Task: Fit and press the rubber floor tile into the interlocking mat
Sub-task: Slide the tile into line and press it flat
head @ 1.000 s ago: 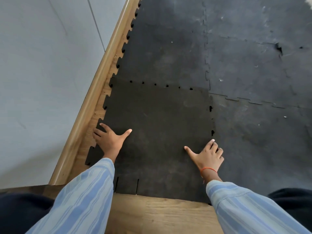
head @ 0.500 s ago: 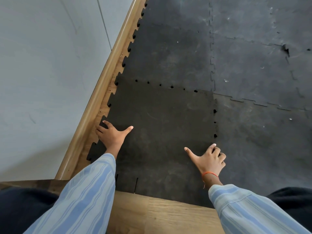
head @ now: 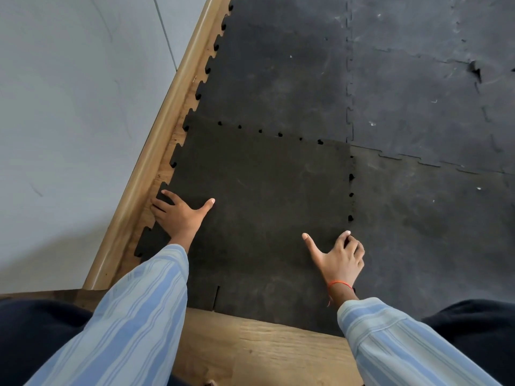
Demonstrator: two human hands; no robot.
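Note:
A dark brownish rubber floor tile [head: 262, 207] with toothed edges lies on the floor in front of me, against the grey-black interlocking mat [head: 418, 93]. Small dark gaps show along its far seam and its right seam. My left hand [head: 181, 215] lies flat on the tile's left edge, fingers spread toward the skirting. My right hand [head: 338, 259] rests on the tile's right edge near the seam, thumb out and fingers curled down onto the joint.
A wooden skirting board [head: 156, 151] runs diagonally along the grey wall [head: 69, 121] at left. Bare wood floor [head: 262, 349] shows below the tile's near edge. My dark-clad knees sit at both lower corners.
My right hand's fingers have curled down more at the right seam. The left hand stays flat in place. The view has shifted slightly.

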